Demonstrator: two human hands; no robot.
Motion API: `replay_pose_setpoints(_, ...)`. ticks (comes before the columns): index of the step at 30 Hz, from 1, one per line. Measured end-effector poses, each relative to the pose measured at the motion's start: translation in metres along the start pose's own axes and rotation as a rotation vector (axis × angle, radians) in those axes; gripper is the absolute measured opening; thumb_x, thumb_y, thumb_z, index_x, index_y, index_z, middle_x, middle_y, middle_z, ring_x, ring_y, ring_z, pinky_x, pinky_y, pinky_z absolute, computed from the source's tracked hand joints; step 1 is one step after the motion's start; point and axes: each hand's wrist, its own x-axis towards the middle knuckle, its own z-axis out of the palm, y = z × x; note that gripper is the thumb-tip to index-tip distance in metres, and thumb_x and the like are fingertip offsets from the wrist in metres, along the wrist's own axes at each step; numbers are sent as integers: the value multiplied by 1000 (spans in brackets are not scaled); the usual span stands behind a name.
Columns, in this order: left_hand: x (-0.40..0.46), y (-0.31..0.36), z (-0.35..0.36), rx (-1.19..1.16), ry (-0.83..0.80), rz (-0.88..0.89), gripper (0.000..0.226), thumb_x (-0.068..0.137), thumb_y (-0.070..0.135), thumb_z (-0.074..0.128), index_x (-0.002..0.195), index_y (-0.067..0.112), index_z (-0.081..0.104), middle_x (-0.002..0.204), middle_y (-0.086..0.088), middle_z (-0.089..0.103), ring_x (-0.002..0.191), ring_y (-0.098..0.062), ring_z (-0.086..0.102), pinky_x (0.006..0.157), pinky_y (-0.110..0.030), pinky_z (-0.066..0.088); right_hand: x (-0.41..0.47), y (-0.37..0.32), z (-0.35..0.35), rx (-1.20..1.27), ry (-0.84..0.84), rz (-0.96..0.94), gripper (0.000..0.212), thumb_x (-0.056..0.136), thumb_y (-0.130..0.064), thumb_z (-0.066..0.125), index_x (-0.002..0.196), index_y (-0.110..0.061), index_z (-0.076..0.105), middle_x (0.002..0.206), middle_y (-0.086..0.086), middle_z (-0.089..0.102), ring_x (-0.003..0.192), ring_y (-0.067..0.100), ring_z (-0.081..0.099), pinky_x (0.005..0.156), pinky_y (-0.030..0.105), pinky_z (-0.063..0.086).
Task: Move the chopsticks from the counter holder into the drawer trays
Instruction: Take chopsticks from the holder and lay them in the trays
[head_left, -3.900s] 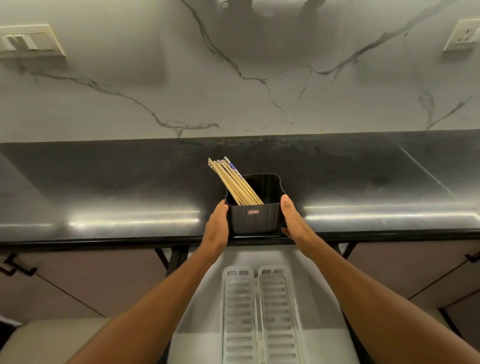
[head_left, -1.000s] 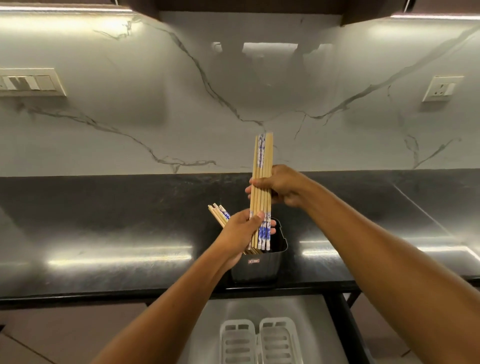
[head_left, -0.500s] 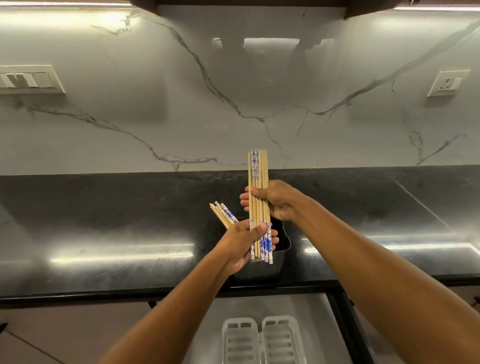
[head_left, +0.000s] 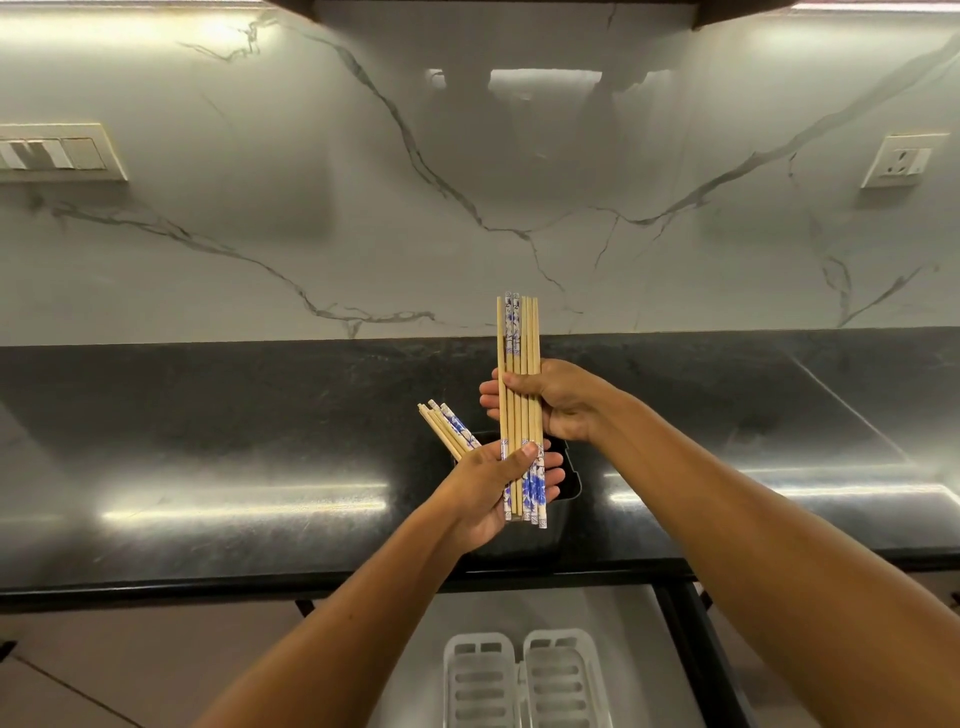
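Both hands hold an upright bundle of chopsticks, bamboo with blue-and-white ends, above the black holder on the counter. My right hand grips the bundle's middle from the right. My left hand holds its lower end, thumb across the front. Several more chopsticks lean out of the holder to the upper left, behind my left hand. Two white slotted drawer trays lie side by side in the open drawer below the counter edge.
The black counter runs left and right under a marble backsplash. A switch plate is on the wall at the left, a socket at the right. The drawer's dark frame runs along the trays' right.
The bundle was lifted out of the holder by both hands, and over the last second it has sunk a little lower; the leaning chopsticks stay in the holder.
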Motion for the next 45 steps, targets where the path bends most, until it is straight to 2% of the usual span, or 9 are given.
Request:
replay_pose_setpoints(6,-4,-3,0,43,33,-12,25,88,15,62,111,3,63,92,-13,75,91,-26,72,70,-33,59,5,-13,-6,-7,116,-109,20,92,-9,56,111,-5,57,91,12,71,84,22,70,76,36,57)
replay_pose_setpoints(10,-7,-5,0,112,27,-3,27,87,17,63,111,4,63,93,-13,75,90,-24,72,70,-32,59,7,-35,-10,-73,235,-201,6,89,-16,61,92,-11,63,77,4,67,71,16,67,64,31,55)
replay_pose_setpoints(16,-10,0,-1,145,15,30,36,78,22,67,109,5,65,94,-13,75,90,-24,72,70,-32,59,6,-56,-12,-220,254,-250,9,87,-19,65,82,-11,65,74,3,64,68,16,65,63,29,55)
replay_pose_setpoints(20,-12,-1,-1,168,22,23,27,86,18,63,109,3,65,92,-13,75,89,-23,72,70,-31,59,3,-70,-9,-189,319,-332,5,86,-20,67,83,-15,66,78,2,62,74,17,59,68,32,54)
replay_pose_setpoints(23,-14,-7,-2,175,46,3,26,88,17,61,110,2,64,90,-13,75,87,-23,72,70,-31,59,-7,-90,-11,-191,401,-446,4,85,-23,68,82,-24,65,88,-3,61,87,15,53,75,29,46)
replay_pose_setpoints(29,-11,-1,7,26,109,31,19,89,13,60,104,2,65,86,-13,75,84,-24,73,67,-33,59,-45,-115,-11,-207,508,-845,11,90,-16,61,80,-19,60,69,-3,58,63,8,53,56,22,45)
replay_pose_setpoints(35,-1,20,24,-137,167,107,17,94,10,56,106,0,61,87,-16,75,83,-26,74,63,-34,60,-74,-45,-1,-623,713,-983,16,88,-10,60,83,-22,51,75,-8,57,66,-3,56,60,11,48)
replay_pose_setpoints(40,6,32,37,-158,192,161,19,96,11,50,108,-1,58,91,-18,75,82,-26,74,62,-34,60,-72,54,6,-636,676,-833,14,90,-13,61,82,-21,53,70,-14,58,67,-8,61,53,9,49)
replay_pose_setpoints(45,4,28,36,-106,225,157,23,98,12,47,116,0,56,94,-17,74,86,-25,73,63,-35,61,-66,99,7,-683,662,-745,8,91,-20,62,87,-23,55,81,-14,63,76,-4,62,59,9,50)
